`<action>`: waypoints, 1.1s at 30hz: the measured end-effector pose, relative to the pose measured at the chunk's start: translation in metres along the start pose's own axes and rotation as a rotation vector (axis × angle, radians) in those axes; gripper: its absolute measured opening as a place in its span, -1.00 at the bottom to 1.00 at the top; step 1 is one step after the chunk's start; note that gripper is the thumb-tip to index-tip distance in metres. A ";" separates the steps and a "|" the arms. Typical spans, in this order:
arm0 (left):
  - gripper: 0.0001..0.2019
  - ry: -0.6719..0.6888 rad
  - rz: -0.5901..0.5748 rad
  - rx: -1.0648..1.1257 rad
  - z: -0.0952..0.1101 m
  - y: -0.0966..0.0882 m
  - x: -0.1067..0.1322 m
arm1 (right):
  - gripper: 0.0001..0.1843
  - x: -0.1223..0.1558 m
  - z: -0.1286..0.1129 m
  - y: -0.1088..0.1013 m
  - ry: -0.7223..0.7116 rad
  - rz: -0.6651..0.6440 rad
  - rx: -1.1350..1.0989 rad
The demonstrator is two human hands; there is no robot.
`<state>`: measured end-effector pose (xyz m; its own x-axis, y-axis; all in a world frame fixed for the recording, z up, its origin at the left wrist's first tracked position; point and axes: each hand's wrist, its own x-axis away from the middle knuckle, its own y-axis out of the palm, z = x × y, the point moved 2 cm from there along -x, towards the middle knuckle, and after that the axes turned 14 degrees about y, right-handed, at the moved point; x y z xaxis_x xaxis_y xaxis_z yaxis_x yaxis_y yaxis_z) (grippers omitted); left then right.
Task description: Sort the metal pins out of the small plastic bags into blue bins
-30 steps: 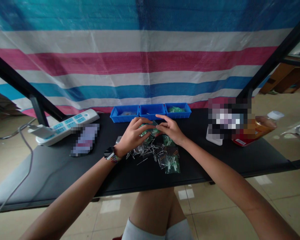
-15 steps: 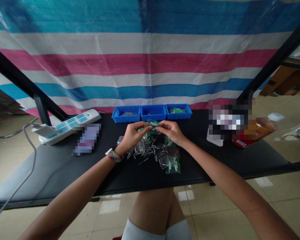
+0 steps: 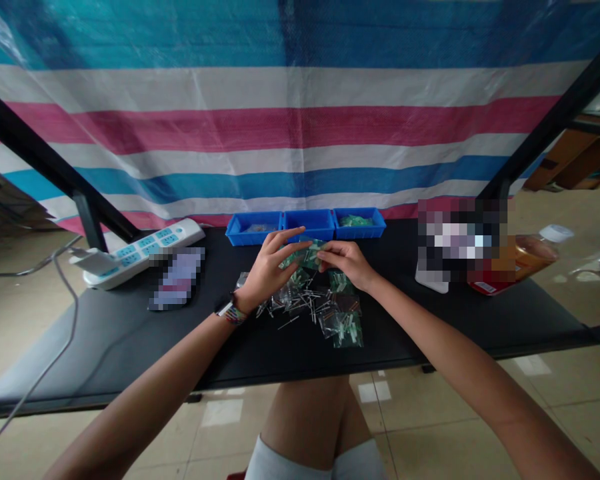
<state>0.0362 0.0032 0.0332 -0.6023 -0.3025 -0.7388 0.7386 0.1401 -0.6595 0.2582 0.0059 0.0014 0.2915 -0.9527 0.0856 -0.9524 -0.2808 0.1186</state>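
Observation:
My right hand (image 3: pixel 347 261) pinches the edge of a small green-tinted plastic bag (image 3: pixel 309 255) above the middle of the table. Beside the bag, my left hand (image 3: pixel 273 265) has its fingers stretched out and apart, close to its left side; whether a fingertip touches it I cannot tell. Below both hands lies a pile of loose metal pins (image 3: pixel 307 301), thin and silvery, possibly rivets. Several more small bags lie around the pile, among them a green bag with pale pieces inside (image 3: pixel 349 330) at its front right. Part of the pile is hidden by my left hand.
Three joined blue bins (image 3: pixel 307 233) stand behind my hands; the right one holds green bags. To the left are a white power strip (image 3: pixel 145 253) and a blurred-out flat item (image 3: pixel 177 279). A bottle with a white cap (image 3: pixel 535 250) leans at the right. Striped sheeting (image 3: pixel 300 127) hangs behind.
My left hand has let go of the green bag and spread its fingers. The bag stays in my right hand, which has hardly moved.

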 end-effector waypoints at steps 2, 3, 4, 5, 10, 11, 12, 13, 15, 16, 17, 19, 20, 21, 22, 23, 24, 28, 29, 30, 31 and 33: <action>-0.75 0.014 0.004 -0.006 0.000 -0.002 -0.001 | -0.52 0.002 0.000 0.002 0.021 -0.036 0.024; -0.80 0.012 0.012 0.005 0.000 -0.002 -0.001 | -0.51 0.002 0.000 0.002 0.018 -0.039 0.034; -0.84 0.002 0.019 0.019 0.000 -0.002 -0.001 | -0.49 0.003 0.000 0.002 0.000 -0.027 0.040; -0.86 -0.016 0.030 0.030 -0.001 -0.002 -0.001 | -0.49 0.004 0.000 0.002 -0.030 -0.003 0.043; -0.81 -0.125 0.061 0.115 -0.005 0.003 0.000 | -0.47 0.012 -0.006 0.003 -0.227 0.099 0.117; -0.80 -0.132 0.048 0.151 -0.005 0.004 0.000 | -0.48 0.012 -0.006 0.005 -0.235 0.085 0.138; -0.78 -0.138 0.031 0.183 -0.005 0.005 0.000 | -0.52 0.012 -0.005 0.008 -0.226 0.065 0.147; -0.76 -0.146 0.014 0.204 -0.005 0.006 0.000 | -0.57 0.012 -0.004 0.010 -0.201 0.044 0.140; -0.72 -0.172 -0.002 0.211 -0.004 0.007 0.001 | -0.59 0.008 -0.001 0.011 -0.136 0.018 0.094; -0.72 -0.187 -0.003 0.209 -0.003 0.007 0.001 | -0.58 0.005 0.000 0.010 -0.115 0.029 0.065; -0.73 -0.204 -0.004 0.210 -0.003 0.006 0.001 | -0.57 0.002 0.001 0.006 -0.110 0.056 0.038; -0.75 -0.238 -0.008 0.213 -0.003 0.004 0.000 | -0.55 -0.005 -0.002 -0.009 -0.163 0.172 -0.002; -0.76 -0.248 -0.013 0.208 -0.003 0.003 0.000 | -0.55 -0.007 -0.005 -0.021 -0.217 0.261 -0.011; -0.76 -0.251 -0.021 0.197 -0.003 0.002 0.000 | -0.56 -0.009 -0.008 -0.035 -0.284 0.367 -0.009; -0.77 -0.248 -0.028 0.182 -0.004 0.001 0.000 | -0.56 -0.010 -0.012 -0.049 -0.356 0.479 0.020; -0.79 -0.241 -0.035 0.169 -0.004 0.001 0.000 | -0.55 -0.010 -0.016 -0.064 -0.419 0.593 0.088; -0.80 -0.232 -0.041 0.161 -0.004 0.001 0.000 | -0.53 -0.009 -0.019 -0.077 -0.459 0.700 0.203; -0.82 -0.215 -0.059 0.162 -0.005 0.004 0.001 | -0.46 -0.005 -0.021 -0.106 -0.381 0.875 0.908; -0.82 -0.214 -0.061 0.163 -0.005 0.004 0.002 | -0.45 -0.005 -0.019 -0.108 -0.338 0.879 1.033; -0.82 -0.212 -0.063 0.164 -0.006 0.005 0.002 | -0.45 -0.004 -0.017 -0.107 -0.307 0.885 1.119; -0.82 -0.208 -0.065 0.163 -0.006 0.005 0.002 | -0.47 -0.004 -0.016 -0.105 -0.295 0.897 1.164; -0.82 -0.200 -0.065 0.154 -0.007 0.005 0.002 | -0.51 -0.002 -0.016 -0.098 -0.325 0.927 1.171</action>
<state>0.0365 0.0101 0.0274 -0.5895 -0.4889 -0.6429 0.7467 -0.0264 -0.6646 0.3525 0.0372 0.0057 -0.3114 -0.7785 -0.5449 -0.3609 0.6273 -0.6900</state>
